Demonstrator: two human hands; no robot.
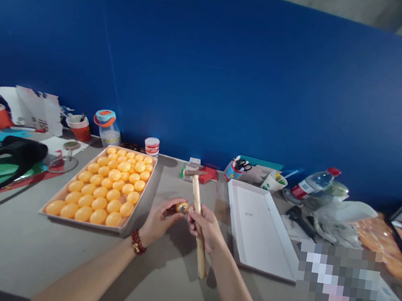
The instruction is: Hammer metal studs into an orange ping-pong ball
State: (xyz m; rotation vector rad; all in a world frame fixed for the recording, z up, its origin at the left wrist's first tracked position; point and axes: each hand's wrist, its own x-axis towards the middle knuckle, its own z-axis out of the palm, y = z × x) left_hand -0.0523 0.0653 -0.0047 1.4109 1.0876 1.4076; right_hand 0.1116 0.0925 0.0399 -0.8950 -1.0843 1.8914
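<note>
My left hand pinches a small round golden-brown object between thumb and fingers. A pale and dark mark shows on its near face, but I cannot make out its kind. Close beside it, my right hand is closed around the wooden handle of a hammer. The hammer's metal head points away from me, and the handle's end slants down toward me. To the left lies a shallow box filled with rows of orange ping-pong balls.
A white shallow tray lies on the right. Farther right are a plastic bottle and clear plastic bags. Along the blue partition stand a pen cup, a small tub and a water bottle. Black straps lie left.
</note>
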